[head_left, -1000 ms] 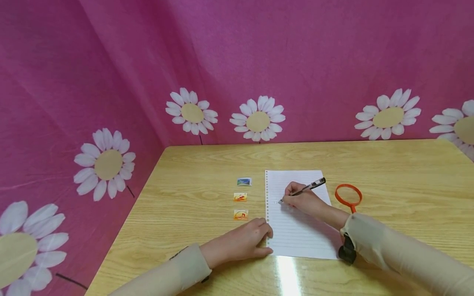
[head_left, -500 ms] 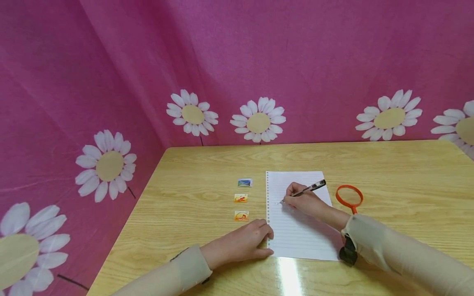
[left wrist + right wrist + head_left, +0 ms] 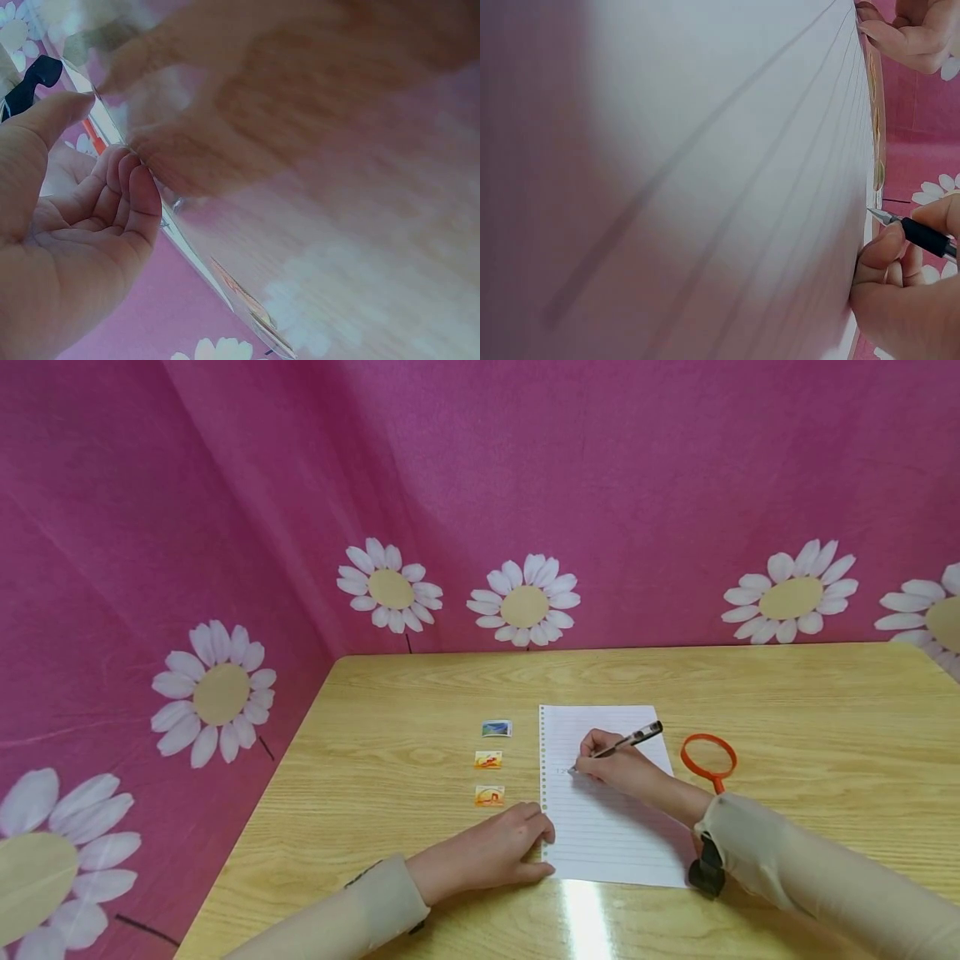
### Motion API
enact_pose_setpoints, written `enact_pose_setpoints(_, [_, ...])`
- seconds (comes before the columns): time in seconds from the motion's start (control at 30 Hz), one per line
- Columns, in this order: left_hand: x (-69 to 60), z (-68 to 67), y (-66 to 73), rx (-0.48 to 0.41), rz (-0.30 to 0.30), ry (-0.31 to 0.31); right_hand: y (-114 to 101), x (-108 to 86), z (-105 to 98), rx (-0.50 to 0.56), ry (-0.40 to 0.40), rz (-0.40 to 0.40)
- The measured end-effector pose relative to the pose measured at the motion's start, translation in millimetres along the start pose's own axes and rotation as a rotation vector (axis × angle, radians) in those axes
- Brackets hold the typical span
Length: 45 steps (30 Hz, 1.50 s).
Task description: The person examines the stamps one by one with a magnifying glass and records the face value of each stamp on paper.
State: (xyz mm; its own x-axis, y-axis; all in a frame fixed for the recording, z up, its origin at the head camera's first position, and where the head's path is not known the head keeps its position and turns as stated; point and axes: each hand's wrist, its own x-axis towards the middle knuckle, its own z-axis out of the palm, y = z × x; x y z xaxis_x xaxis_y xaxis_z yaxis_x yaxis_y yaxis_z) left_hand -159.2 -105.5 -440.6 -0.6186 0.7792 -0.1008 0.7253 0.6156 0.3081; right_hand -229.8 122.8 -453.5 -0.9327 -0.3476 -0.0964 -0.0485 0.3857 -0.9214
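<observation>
My right hand pinches a black-and-clear pen, its tip touching a lined, loose-leaf sheet of paper beside small handwritten marks in the upper left part. In the right wrist view the pen's dark grip lies between thumb and fingers. My left hand rests on the sheet's punched left edge, fingers loosely bent and thumb spread apart. Left of the paper, three small stamp-like pictures lie in a column: a blue-green one, then two yellow-and-red ones, the middle one and the nearest one.
A red-framed magnifying glass lies right of the paper, its handle partly hidden by my right sleeve. Everything lies on a wood-grain table. A pink curtain with daisies hangs behind and to the left.
The pen tip and right hand have shifted very slightly rightward along the line, and the written marks have grown a little. The left hand stays on the paper's edge.
</observation>
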Motion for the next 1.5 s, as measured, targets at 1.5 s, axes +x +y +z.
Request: enact_pose_setpoints(1.5, [0.0,-2.1,1.5,-0.024,-0.011,0.013,-3,-5.5,-11,0.129,0.009,-0.015])
